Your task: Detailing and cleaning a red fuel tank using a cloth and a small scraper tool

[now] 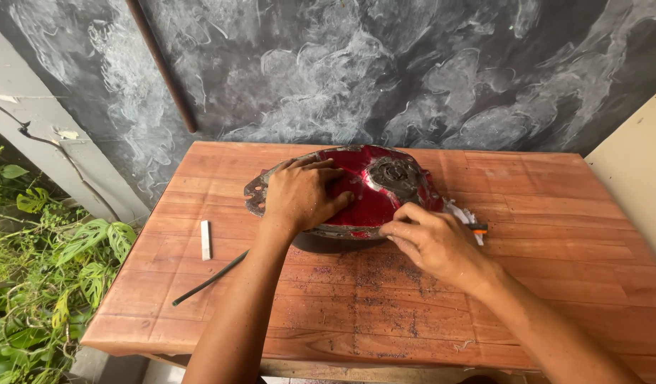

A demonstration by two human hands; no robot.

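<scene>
A dark wall smeared with pale chalky swirls fills the back of the scene, and in front of it stands a reddish wooden table of jointed planks, with leafy green plants growing off to its left side. On the far middle of the table lies a red, dome-shaped metal cover, worn and rusted around its rim and at the round boss on top. The person's left hand lies flat and spread over the left half of the cover, fingers open and pressing down on it. The right hand is at the cover's near edge, fingers curled and pinched together against the rim; whether it grips anything small there I cannot tell. Just beyond that hand some crumpled pale scraps rest on the wood. A thin dark rod lies slantwise on the left part of the table, and near it a small white stick. Dark filings speckle the boards in front of the cover
</scene>
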